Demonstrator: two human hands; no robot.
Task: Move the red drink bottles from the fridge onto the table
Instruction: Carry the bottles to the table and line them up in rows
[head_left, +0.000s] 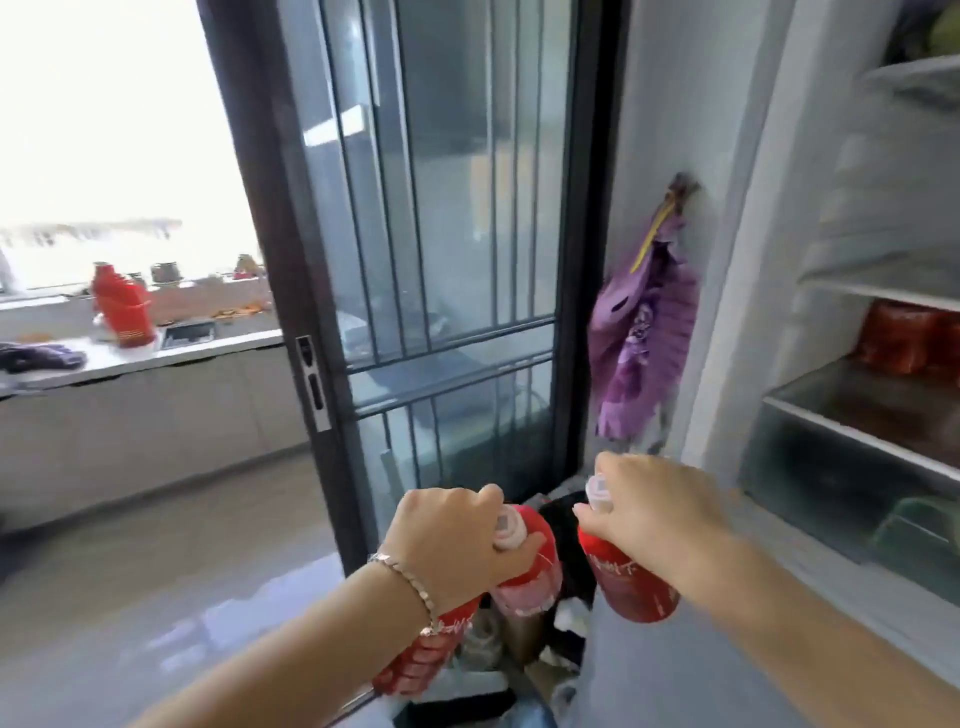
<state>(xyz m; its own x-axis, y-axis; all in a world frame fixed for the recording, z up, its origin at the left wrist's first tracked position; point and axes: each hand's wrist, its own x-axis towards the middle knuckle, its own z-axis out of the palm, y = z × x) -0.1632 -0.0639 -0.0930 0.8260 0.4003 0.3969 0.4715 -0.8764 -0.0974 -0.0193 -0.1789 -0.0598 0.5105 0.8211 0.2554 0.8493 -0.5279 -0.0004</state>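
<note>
Left hand (452, 540): low in the middle of the view, back of the hand up, fingers curled round the neck of the left bottle (540, 551), just under its pale cap
Left bottle: red, held in the air in front of the glass door (441, 234), tilted with the cap towards the hand
Third bottle (415, 660): red with white print, showing under the left wrist; blurred, and I cannot tell how it is held
Bracelet (405, 577): silver links round the left wrist
Right hand (649, 504): just right of the left hand, fingers closed over the top of the right bottle (634, 587), with the pale cap poking out past the knuckles
Right bottle: red with white print, hanging below the hand, outside the fridge (753, 260) and near its open front
Gap between bottles: the left and right bottles are near each other but apart
Fridge: open at the right edge, with red packs (904, 338) on the shelf (857, 395) and a green box (919, 530) in the drawer below
Desk (130, 358): pale top far off on the left under a bright window, well apart from both hands
Bottles on desk (124, 312): a red cluster standing beside the sink (188, 332)
Purple bag (644, 343): hanging on the wall between the glass door and the fridge
Floor (156, 571): grey and glossy
</note>
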